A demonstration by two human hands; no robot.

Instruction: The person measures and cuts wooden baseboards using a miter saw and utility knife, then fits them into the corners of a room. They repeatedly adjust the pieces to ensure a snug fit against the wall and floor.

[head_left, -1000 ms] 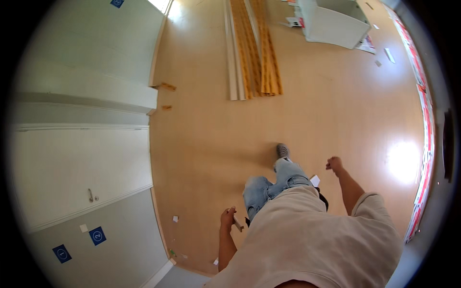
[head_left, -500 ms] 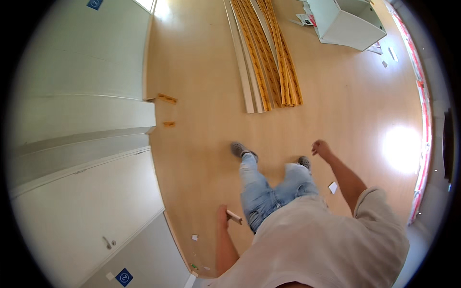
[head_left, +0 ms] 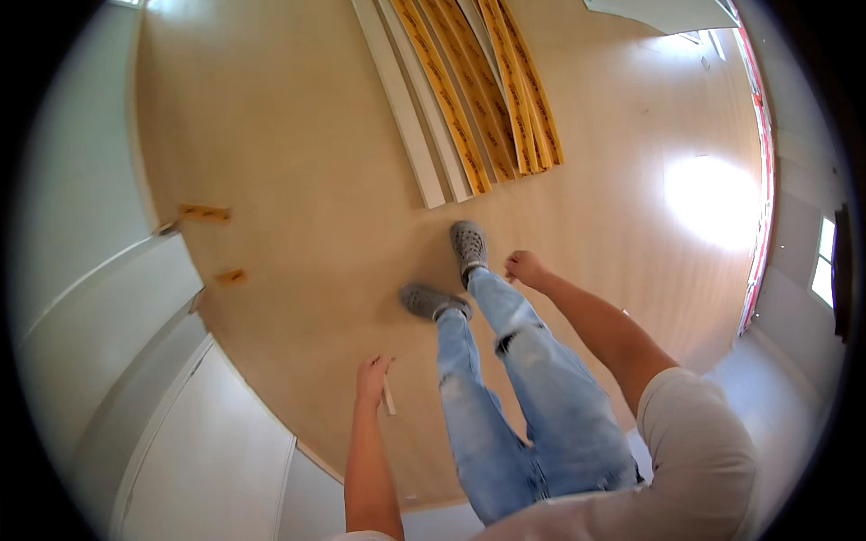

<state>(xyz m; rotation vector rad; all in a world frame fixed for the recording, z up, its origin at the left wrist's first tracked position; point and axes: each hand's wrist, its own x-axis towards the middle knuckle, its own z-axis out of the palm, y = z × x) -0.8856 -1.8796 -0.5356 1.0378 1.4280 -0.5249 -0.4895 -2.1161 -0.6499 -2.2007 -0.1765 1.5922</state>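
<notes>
My left hand [head_left: 373, 377], at the lower middle, grips a short, pale wooden piece [head_left: 389, 400] that hangs downward from it. My right hand [head_left: 526, 269] is beside my right shoe, fingers curled; anything inside them is too small or hidden to make out. Long white strips [head_left: 392, 99] and yellow printed strips [head_left: 438, 84] lie side by side on the wood-coloured floor [head_left: 275, 149], their near ends just beyond my grey shoes [head_left: 468, 246].
Two short yellow pieces [head_left: 204, 213] lie by the left wall [head_left: 99, 198], which has a ledge and a white door [head_left: 206, 433]. A white box-like unit [head_left: 658, 13] is at the top right. Red-and-white material [head_left: 767, 153] runs along the right edge.
I have stepped toward the long strips, my feet now near their ends. The view has turned, so the box is mostly out of frame. My left hand still holds the wooden piece.
</notes>
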